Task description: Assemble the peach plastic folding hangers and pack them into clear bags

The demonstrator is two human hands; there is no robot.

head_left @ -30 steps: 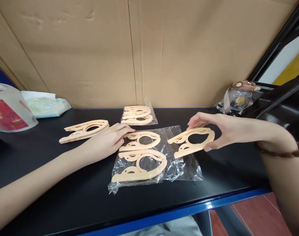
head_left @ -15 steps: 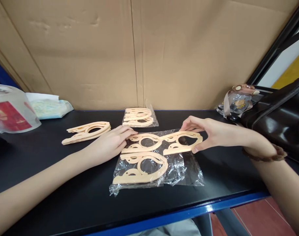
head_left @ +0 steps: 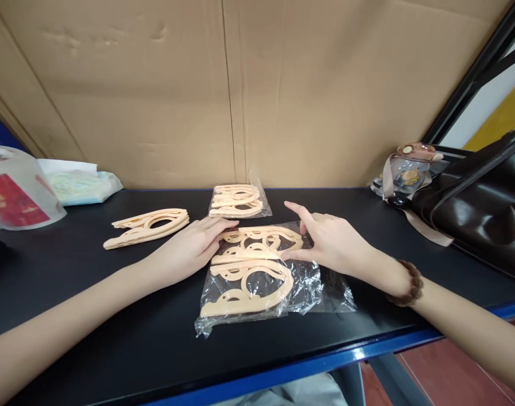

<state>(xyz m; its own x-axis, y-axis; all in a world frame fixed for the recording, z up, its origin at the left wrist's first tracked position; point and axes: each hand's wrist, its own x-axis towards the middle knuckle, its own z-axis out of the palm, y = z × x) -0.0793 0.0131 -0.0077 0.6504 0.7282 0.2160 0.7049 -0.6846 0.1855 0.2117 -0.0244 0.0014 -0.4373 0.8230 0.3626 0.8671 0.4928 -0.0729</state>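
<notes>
A clear plastic bag point(head_left: 308, 282) lies flat, with cream folding hangers in and on it. The nearer folded hanger point(head_left: 246, 307) shows through the film. Behind it a second folded hanger point(head_left: 293, 232) overlaps another, partly covered by my hands. My left hand point(head_left: 198, 239) rests at the bag's far left corner, fingers together and closed on its edge; the fingertips' grip is partly hidden. My right hand point(head_left: 329, 239) is at the rounded end of the second hanger, thumb touching near it, forefinger stretched out and fingers apart.
A small stack of folded hangers point(head_left: 149, 228) lies to the left. More hangers in a clear packet point(head_left: 238, 201) lie by the cardboard wall point(head_left: 155, 113). Wet wipes point(head_left: 83, 183) and a plastic container point(head_left: 20, 189) stand left; a strapped bottle point(head_left: 409, 172) and black bag point(head_left: 477, 208) right.
My right hand has moved left, bringing the hanger over the other one on the bag. Its grip has loosened and the forefinger has stretched out. My left hand stays in place.
</notes>
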